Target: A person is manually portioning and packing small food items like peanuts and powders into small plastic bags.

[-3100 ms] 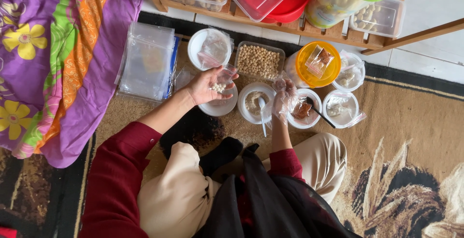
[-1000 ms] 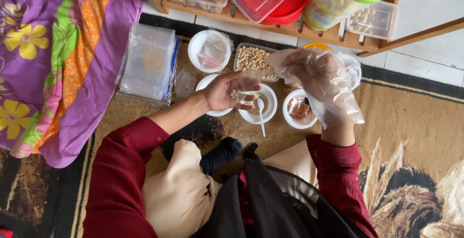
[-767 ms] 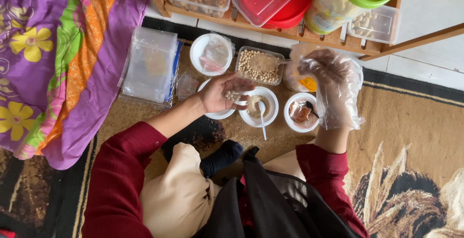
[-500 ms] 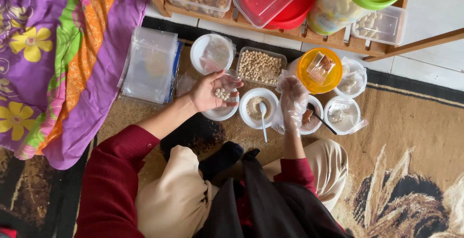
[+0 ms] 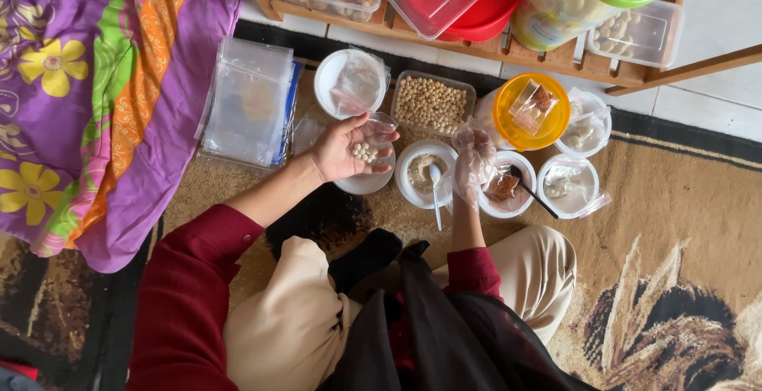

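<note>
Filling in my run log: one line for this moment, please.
left hand: palm up, holding pale round pieces | right hand: plastic-gloved, over white bowl | spoon in powder bowl

A little heap of pale round nuts (image 5: 364, 152) sits in the cupped, palm-up left hand (image 5: 343, 148) along with a small clear plastic bag (image 5: 379, 130) pinched at the fingertips, while the plastic-gloved right hand (image 5: 474, 163) hovers over a white bowl holding a packet of reddish-brown stuff (image 5: 504, 186).
</note>
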